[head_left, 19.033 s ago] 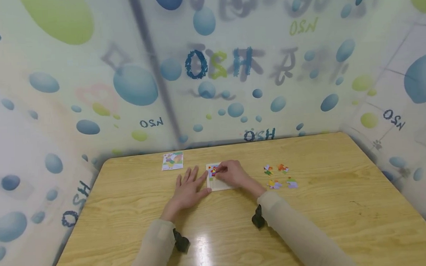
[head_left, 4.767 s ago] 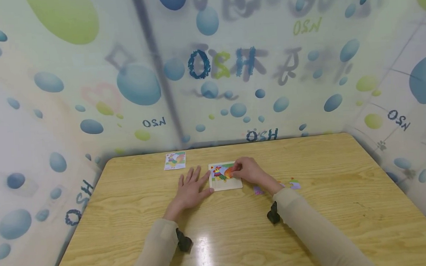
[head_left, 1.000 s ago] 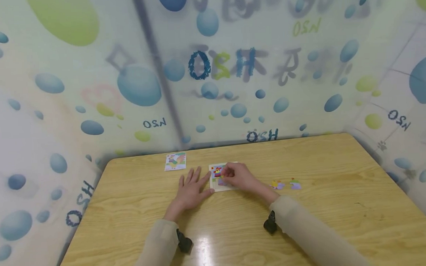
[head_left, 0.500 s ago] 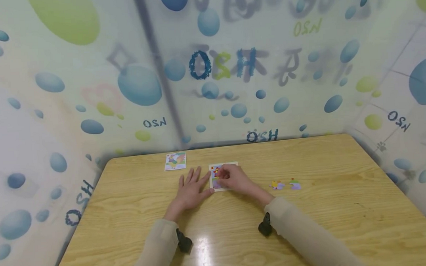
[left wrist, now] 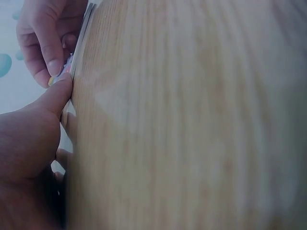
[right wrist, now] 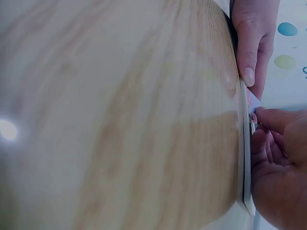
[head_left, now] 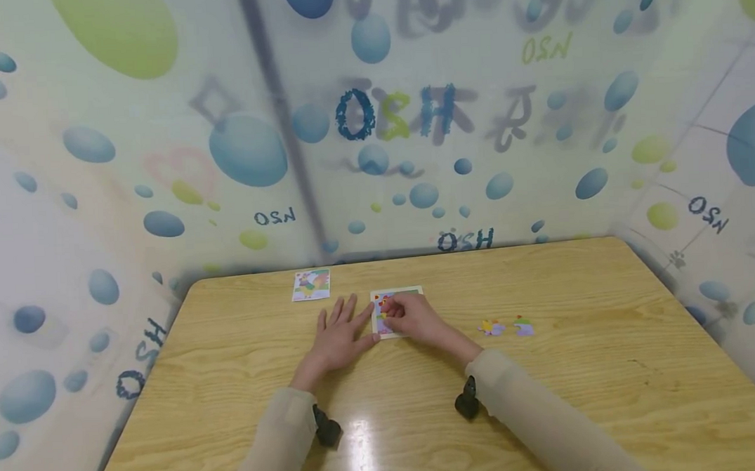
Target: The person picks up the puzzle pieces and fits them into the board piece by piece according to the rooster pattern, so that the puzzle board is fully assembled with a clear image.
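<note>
A small jigsaw puzzle board (head_left: 411, 289) with a light rim lies on the table, its colourful picture partly covered by my right hand (head_left: 415, 318). That hand pinches a puzzle piece (right wrist: 251, 101) between thumb and fingers at the board's near left part; the piece looks tilted in the right wrist view. My left hand (head_left: 336, 341) lies with fingers spread, thumb and index finger touching the board's left edge. In the left wrist view the left thumb (left wrist: 56, 96) is close to the pinched piece. Two loose puzzle pieces, one yellow and purple (head_left: 491, 327), one green and purple (head_left: 523, 326), lie to the right.
A square picture card (head_left: 311, 285) of a rooster lies behind the left hand, left of the board. The wooden table (head_left: 586, 367) ends at a wall (head_left: 509, 209) printed with coloured drops. Dark wrist cameras sit on both cuffs.
Several loose pieces lay at right 19 seconds ago; now two do. The board has gained rooster pieces. Since 4.8 seconds ago my right hand moved to the board's near left with a purple piece.
</note>
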`<state>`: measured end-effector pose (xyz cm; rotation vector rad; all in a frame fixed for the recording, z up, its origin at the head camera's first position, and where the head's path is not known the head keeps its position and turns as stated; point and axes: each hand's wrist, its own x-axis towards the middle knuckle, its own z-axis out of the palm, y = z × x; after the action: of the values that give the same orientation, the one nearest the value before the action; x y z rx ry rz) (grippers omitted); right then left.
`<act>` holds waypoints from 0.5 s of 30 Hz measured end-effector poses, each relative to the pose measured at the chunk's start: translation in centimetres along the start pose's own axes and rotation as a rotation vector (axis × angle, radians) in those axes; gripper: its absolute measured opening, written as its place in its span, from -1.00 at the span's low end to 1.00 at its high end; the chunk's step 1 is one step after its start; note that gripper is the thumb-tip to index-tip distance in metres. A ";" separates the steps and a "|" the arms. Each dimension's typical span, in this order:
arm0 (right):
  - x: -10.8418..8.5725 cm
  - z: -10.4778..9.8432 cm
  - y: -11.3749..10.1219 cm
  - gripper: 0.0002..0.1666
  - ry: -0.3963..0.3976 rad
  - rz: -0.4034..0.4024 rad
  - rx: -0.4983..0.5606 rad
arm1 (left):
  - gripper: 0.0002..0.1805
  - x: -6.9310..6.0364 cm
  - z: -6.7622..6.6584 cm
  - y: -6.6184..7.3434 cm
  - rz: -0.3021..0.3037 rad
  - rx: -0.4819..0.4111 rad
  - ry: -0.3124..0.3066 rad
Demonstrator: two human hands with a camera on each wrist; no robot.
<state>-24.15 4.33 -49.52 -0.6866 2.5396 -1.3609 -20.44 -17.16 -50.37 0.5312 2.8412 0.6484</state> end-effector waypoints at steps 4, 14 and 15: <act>0.2 0.1 0.0 -0.91 -0.011 0.003 -0.023 | -0.23 0.0 -0.1 0.1 -0.009 0.007 -0.007; 0.4 0.0 -0.1 -0.90 -0.018 -0.008 -0.086 | -0.23 -0.1 -0.1 0.1 -0.007 -0.003 -0.004; 0.4 0.0 -0.1 -0.89 -0.018 -0.008 -0.091 | -0.23 -0.1 -0.1 0.1 -0.005 -0.003 -0.004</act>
<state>-24.44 4.07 -49.44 -0.7219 2.6013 -1.2420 -20.34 -17.15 -50.25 0.5238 2.8368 0.6506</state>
